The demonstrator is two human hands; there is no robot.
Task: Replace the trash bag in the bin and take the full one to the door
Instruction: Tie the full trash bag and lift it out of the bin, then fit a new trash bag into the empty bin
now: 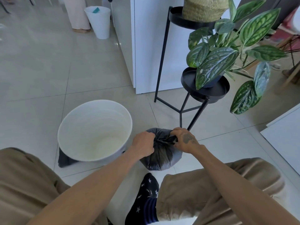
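**Tying the full bag shut beside the empty bin**

I am looking down at a pale tiled floor (40, 65). The biggest thing near me is the white bin (95, 129). It stands open and I can see right to its bottom, so no new bag is in it yet. A dark flat thing (65, 159) pokes out from under its near edge. I think it may be the fresh bag, kept close for later, but I cannot be sure.

To the right is a black plant stand (204, 91) with a big green leafy plant (227, 52). One of its legs comes down just behind my right hand, so I should take care not to bump it when I lift.

The full black trash bag (162, 158) sits on the floor just beside the bin, between my knees. I guess it sits there so the floor takes its weight while I work on the top.

My left hand (143, 144) is closed tight on the bunched neck of the bag. My right hand (186, 140) grips the other side of the neck. They pull apart from each other, which looks like making a knot.

I think the knot comes first, so nothing spills on the way to the door.
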